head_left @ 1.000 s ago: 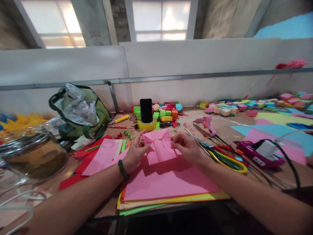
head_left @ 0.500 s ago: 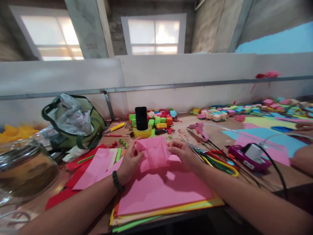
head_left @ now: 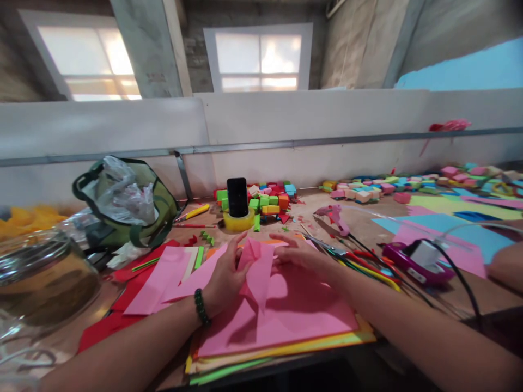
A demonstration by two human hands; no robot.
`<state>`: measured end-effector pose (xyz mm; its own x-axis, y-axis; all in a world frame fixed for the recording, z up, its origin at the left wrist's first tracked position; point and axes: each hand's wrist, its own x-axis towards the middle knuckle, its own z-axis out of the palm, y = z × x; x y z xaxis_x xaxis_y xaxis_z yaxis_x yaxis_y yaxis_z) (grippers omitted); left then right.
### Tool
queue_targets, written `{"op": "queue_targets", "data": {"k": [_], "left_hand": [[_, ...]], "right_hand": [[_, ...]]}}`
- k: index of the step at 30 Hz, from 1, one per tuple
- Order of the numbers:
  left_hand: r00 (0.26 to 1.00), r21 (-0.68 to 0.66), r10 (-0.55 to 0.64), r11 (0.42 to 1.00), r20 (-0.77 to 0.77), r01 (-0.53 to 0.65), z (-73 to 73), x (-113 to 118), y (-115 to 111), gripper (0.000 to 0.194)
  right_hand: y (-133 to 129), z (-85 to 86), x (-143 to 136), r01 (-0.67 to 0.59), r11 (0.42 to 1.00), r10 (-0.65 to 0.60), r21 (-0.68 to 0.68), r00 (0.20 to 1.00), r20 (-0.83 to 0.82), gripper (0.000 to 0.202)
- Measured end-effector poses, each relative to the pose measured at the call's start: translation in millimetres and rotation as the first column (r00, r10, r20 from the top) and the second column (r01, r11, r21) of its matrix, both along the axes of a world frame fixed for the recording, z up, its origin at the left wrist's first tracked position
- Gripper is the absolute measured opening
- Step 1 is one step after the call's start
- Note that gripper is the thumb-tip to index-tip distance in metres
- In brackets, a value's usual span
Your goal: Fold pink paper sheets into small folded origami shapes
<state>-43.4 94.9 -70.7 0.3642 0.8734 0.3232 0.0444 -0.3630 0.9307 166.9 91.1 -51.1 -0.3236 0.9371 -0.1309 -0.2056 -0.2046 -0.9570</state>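
My left hand (head_left: 229, 277), with a dark green bead bracelet at the wrist, pinches a piece of folded pink paper (head_left: 261, 269) by its left side. The piece now stands edge-on, with a creased pocket at the top and a point hanging down. Close to its right side is my right hand (head_left: 300, 256), fingers apart and curved; whether a fingertip touches the paper is hard to tell. Beneath both hands lies a stack of coloured sheets with a pink sheet (head_left: 302, 313) on top.
A phone (head_left: 237, 197) leans upright in a tape roll (head_left: 239, 220), before small folded paper blocks (head_left: 269, 201). Rightward lie a pink glue gun (head_left: 333, 215), pliers (head_left: 363, 258) and a purple power strip (head_left: 417, 264). A glass jar (head_left: 44, 288) and green bag (head_left: 163, 204) stand left. Another person's arm (head_left: 506, 267) shows.
The pink paper has turned from facing me to edge-on. My right hand has let go of its right edge and spread its fingers; my left hand still holds on.
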Motion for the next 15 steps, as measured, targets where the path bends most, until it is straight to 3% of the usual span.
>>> {"op": "queue_targets", "data": {"k": [2,5,8,11,15], "left_hand": [[0.997,0.069,0.042,0.997,-0.070,-0.038,0.1,0.3,-2.5,0.071],[0.964,0.216,0.170,0.968,-0.206,-0.124,2.7,-0.7,-3.8,0.065],[0.940,0.310,0.203,0.944,-0.275,-0.113,4.8,-1.2,-4.7,0.065],[0.947,0.296,0.176,0.951,-0.269,-0.093,4.5,-0.1,-5.7,0.067],[0.957,0.237,0.198,0.960,-0.212,-0.146,3.0,1.0,-2.4,0.066]], "right_hand": [[-0.8,-0.9,-2.3,-0.027,0.999,0.028,-0.023,0.999,0.038,0.066],[2.0,-0.3,-0.9,-0.031,0.997,0.029,-0.073,0.999,-0.033,0.047],[1.0,2.9,-1.0,-0.018,0.999,0.014,-0.048,0.996,-0.091,0.044],[-5.5,2.9,-6.0,-0.009,0.999,0.006,0.053,0.997,0.072,0.049],[-6.7,-5.0,-8.3,-0.118,0.988,0.100,0.095,0.979,0.176,0.057]]}}
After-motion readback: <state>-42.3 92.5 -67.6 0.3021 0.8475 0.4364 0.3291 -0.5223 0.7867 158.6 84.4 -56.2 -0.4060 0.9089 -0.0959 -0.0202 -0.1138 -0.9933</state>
